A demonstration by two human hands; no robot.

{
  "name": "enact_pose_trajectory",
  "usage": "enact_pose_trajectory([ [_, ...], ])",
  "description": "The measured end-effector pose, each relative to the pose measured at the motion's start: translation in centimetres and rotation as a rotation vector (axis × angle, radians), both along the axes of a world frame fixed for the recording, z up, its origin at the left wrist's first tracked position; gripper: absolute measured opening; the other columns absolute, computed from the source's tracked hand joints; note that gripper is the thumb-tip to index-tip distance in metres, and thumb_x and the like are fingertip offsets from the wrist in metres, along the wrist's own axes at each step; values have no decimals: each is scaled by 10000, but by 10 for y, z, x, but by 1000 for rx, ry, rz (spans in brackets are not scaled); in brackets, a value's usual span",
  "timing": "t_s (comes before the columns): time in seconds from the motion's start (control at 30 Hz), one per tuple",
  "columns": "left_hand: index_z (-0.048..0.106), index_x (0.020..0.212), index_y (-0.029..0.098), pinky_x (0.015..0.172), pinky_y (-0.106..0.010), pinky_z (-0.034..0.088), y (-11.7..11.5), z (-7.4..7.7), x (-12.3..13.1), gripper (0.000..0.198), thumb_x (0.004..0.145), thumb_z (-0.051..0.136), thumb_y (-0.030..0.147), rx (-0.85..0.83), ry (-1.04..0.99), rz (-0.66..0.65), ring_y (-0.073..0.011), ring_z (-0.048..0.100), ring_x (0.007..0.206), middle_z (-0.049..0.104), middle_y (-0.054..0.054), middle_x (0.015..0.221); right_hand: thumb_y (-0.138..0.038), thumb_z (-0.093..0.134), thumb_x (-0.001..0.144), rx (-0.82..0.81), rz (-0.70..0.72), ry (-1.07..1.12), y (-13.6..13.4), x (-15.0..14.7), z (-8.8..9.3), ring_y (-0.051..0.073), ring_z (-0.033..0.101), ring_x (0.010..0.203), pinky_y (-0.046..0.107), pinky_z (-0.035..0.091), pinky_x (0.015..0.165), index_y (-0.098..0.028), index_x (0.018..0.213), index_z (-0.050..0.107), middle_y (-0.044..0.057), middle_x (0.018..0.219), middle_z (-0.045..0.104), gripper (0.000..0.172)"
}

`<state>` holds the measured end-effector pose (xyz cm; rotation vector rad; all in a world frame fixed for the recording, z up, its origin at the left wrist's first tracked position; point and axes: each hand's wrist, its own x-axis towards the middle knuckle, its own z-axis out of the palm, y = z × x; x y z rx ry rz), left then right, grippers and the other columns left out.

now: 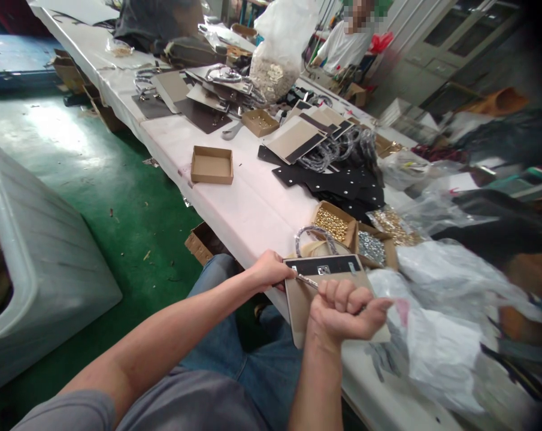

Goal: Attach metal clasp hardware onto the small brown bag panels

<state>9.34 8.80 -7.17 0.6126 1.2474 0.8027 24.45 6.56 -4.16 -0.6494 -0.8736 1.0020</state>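
Note:
My left hand (272, 270) pinches the upper left corner of a beige bag panel (300, 305). Along the panel's top runs a black strip (309, 266) with small metal fittings, and a plastic-wrapped loop handle (315, 230) rises behind it. My right hand (349, 306) is closed in a fist, thumb outward, around a slim metal tool (307, 281). The tool's tip reaches towards the fitting beside my left fingers; whether it touches is unclear. Just beyond the panel stand a box of gold-coloured small hardware (331, 224) and a box of silver-coloured hardware (371, 246).
A shallow cardboard box (212, 166) sits near the table's left edge. Stacked panels (295, 137) and black pieces with studs (338, 184) lie farther back. Plastic bags (445, 341) crowd the right. A grey bin (50, 257) stands left; a person (349, 42) is across the table.

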Motion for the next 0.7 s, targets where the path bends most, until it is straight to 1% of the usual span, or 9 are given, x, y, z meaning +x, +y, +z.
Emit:
enact_pose_trajectory([
  [0.23, 658, 637, 126, 509, -274, 599, 3, -3, 2, 204, 779, 795, 75, -29, -1, -6, -142, 603, 496, 622, -10, 568, -633, 522, 1152, -3, -12, -7, 0, 0, -4, 106, 138, 407, 310, 153, 446, -231, 615, 270, -73, 501, 197, 716],
  [0.47, 701, 665, 121, 499, -266, 593, 6, -9, 0, 156, 771, 813, 99, -50, -13, -4, -160, 643, 512, 662, -25, 601, -611, 480, 1169, -2, -97, -2, -4, -14, -3, 111, 85, 422, 329, 116, 465, -227, 632, 252, -73, 510, 173, 699],
  [0.6, 702, 648, 116, 490, -261, 589, 7, -8, -3, 190, 787, 832, 117, -73, -26, -27, -162, 646, 495, 661, -27, 584, -595, 451, 1183, 11, -141, -7, -2, -21, -2, 116, 91, 425, 330, 110, 471, -231, 629, 261, -71, 509, 171, 689],
  [0.7, 725, 686, 108, 506, -270, 611, 7, -8, -5, 161, 812, 825, 98, -75, -55, -39, -159, 657, 508, 696, -36, 623, -595, 446, 1186, 20, -159, -10, 0, -24, -3, 116, 91, 421, 324, 112, 464, -233, 630, 250, -72, 503, 174, 692],
])
